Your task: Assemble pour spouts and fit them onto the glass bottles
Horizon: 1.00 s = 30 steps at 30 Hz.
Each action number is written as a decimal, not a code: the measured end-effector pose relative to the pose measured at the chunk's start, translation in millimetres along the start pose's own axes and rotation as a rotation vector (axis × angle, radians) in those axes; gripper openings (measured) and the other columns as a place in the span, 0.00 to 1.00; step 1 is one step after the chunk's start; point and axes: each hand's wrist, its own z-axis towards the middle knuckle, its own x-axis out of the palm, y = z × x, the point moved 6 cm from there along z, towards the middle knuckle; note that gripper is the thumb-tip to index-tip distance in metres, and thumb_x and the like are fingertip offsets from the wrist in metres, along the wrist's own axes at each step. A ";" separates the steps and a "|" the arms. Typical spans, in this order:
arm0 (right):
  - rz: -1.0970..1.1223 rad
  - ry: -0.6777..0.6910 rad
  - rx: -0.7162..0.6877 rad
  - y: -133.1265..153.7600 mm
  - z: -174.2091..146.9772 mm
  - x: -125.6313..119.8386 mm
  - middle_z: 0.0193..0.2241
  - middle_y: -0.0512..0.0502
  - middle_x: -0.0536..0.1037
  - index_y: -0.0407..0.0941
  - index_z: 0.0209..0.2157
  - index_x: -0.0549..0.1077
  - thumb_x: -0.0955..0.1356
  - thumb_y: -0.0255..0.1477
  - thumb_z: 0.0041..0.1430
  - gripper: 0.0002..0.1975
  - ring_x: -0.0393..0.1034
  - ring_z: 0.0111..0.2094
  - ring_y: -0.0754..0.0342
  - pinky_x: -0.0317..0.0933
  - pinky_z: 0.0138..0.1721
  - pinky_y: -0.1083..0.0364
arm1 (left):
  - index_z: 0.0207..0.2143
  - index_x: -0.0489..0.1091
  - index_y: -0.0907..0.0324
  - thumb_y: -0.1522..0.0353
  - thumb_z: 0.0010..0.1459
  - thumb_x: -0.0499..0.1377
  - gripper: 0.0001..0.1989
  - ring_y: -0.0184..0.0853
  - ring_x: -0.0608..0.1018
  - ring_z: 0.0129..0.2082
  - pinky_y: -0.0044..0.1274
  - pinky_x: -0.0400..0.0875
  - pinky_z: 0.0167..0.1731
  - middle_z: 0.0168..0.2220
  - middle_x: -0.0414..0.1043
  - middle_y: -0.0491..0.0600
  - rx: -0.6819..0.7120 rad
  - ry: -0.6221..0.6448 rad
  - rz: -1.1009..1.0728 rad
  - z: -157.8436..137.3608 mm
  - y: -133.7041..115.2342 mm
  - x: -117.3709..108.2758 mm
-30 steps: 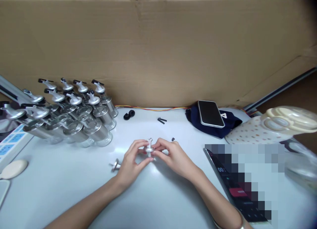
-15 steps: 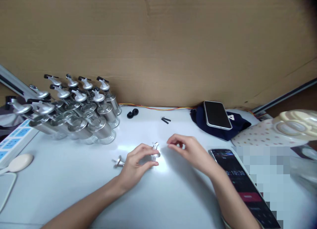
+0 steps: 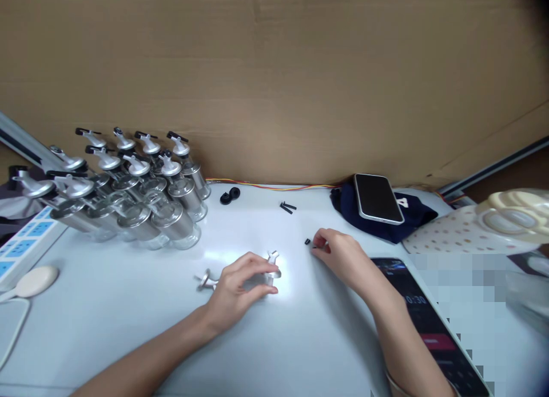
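Note:
My left hand [image 3: 242, 282] is closed, with thumb and fingers pinching a silver pourer spout [image 3: 273, 258] upright over the table. Just behind that hand a second silver pourer spout [image 3: 206, 280] lies on its side, partly covered by the fingers. My right hand [image 3: 338, 254] rests low over the table, its fingertips pinched together; a dark sliver shows at them, too small to name. Beside those fingertips sits a small black piece [image 3: 307, 241]. Farther back lie several thin black strips [image 3: 287, 207] and two round black caps [image 3: 230, 195].
Several glass-and-steel bottles [image 3: 175, 219] with pourer tops crowd the left. A power strip [image 3: 26, 242] and a cream disc with a cable [image 3: 36, 281] flank them. At right are a phone [image 3: 378, 198] on a dark cap [image 3: 388, 232], a larger phone [image 3: 422, 317] and tape rolls [image 3: 514, 217].
My right hand has moved rightward and slightly down, away from the held spout. The small black piece beside its fingertips has come into view. My left hand has barely shifted with the spout.

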 end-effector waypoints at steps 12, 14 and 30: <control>0.581 0.175 -0.198 47.4 -15.5 -8.7 0.31 0.47 0.81 0.47 0.31 0.77 0.66 0.29 0.54 0.07 0.74 0.32 0.52 0.66 0.35 0.53 | 0.42 0.76 0.56 0.69 0.56 0.64 0.10 0.36 0.79 0.39 0.25 0.76 0.38 0.38 0.77 0.52 0.008 0.016 0.032 0.2 1.4 2.5; 0.773 0.166 -0.175 53.3 -16.4 -8.5 0.30 0.47 0.80 0.47 0.29 0.77 0.68 0.31 0.51 0.05 0.74 0.31 0.52 0.67 0.35 0.53 | 0.43 0.75 0.55 0.68 0.56 0.64 0.11 0.37 0.79 0.41 0.25 0.77 0.36 0.39 0.76 0.52 -0.022 0.012 0.030 -1.0 4.2 2.4; 1.143 0.111 -0.034 61.4 -16.8 12.6 0.26 0.47 0.80 0.45 0.24 0.76 0.75 0.33 0.42 0.08 0.74 0.29 0.54 0.67 0.35 0.53 | 0.44 0.74 0.56 0.67 0.57 0.64 0.11 0.36 0.80 0.41 0.24 0.78 0.39 0.40 0.77 0.52 0.068 -0.021 0.053 -1.8 -1.0 -1.6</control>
